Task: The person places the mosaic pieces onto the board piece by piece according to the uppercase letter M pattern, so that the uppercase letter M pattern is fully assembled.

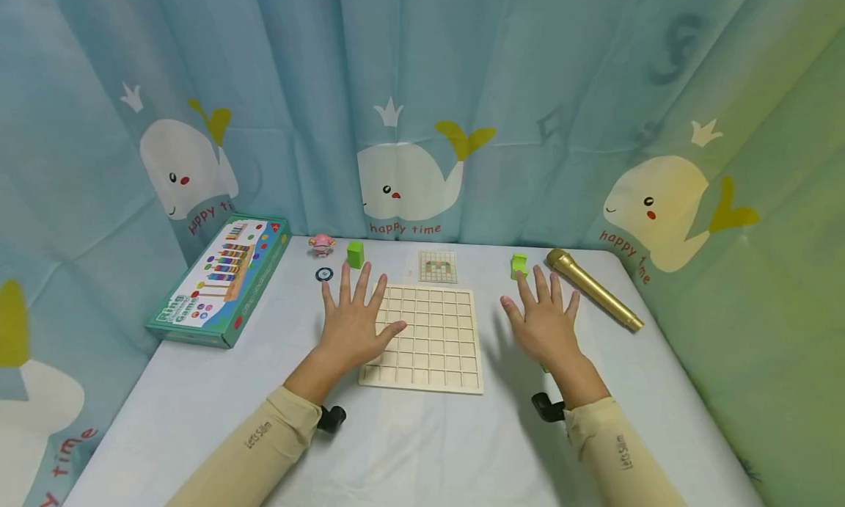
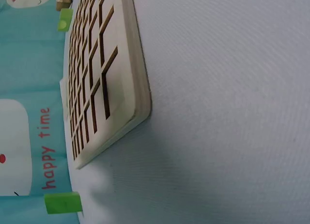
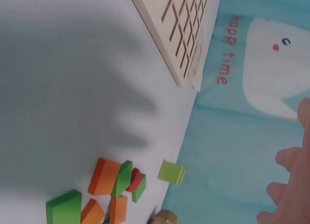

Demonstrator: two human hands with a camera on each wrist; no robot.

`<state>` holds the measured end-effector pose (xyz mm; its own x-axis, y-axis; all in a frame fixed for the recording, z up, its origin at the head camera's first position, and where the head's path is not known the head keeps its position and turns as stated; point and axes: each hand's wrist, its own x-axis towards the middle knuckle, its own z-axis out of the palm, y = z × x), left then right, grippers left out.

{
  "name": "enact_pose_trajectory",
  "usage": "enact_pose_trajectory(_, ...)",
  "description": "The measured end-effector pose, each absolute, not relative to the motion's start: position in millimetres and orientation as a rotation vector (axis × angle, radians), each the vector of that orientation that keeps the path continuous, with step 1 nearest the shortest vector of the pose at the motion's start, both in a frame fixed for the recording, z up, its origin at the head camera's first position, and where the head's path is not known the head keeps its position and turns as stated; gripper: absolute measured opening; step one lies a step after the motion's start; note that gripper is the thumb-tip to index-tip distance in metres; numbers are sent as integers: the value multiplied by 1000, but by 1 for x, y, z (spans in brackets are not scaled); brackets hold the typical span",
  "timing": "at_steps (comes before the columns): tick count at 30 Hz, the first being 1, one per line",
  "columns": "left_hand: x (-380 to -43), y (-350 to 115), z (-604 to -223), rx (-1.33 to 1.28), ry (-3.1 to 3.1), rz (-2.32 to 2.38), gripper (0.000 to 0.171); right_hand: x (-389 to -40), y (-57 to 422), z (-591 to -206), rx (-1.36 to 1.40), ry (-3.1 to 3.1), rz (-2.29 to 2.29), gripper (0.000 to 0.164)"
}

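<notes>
My left hand (image 1: 351,327) is spread flat over the left side of a pale wooden grid board (image 1: 478,378), its fingers straight and holding nothing. To the right of the board my right hand (image 1: 544,331) hovers over the table, fingers spread, its shadow falling on the white cloth. In the right wrist view, fingertips (image 3: 286,158) show at the right edge. Several small blocks lie below that hand: an orange block (image 3: 105,178), a green block (image 3: 64,209) and a red block (image 3: 135,180) among them. The head view mostly hides this pile behind the right hand.
Behind the board lies a small pattern card (image 1: 438,267). A green block (image 1: 355,255), a pink toy figure (image 1: 321,245) and a black round chip (image 1: 324,274) stand back left, near a game box (image 1: 224,279). Back right are a light-green notched piece (image 1: 518,263) and a gold microphone (image 1: 594,290).
</notes>
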<state>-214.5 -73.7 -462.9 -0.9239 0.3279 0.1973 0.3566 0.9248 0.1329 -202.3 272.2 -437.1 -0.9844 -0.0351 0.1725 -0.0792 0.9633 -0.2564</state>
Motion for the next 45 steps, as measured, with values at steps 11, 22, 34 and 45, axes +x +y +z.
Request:
enact_pose_trajectory(11, -199, -102, -486, -658, -3057, -425, 97, -224, 315, -429, 46, -2855, 576, 47)
enact_pose_trajectory(22, -171, -119, -501, -681, -3234, -694, 98, -240, 354, -448, -29, -3038, 536, 34)
enact_pose_trajectory(34, -162, -114, -508, -747, -3215, -646, 88, -230, 372, -478, -103, -3147, 649, 27)
enact_pose_trajectory(45, -167, -107, -502, -775, -3239, -646, 86, -233, 378, -477, -253, -3162, 762, 25)
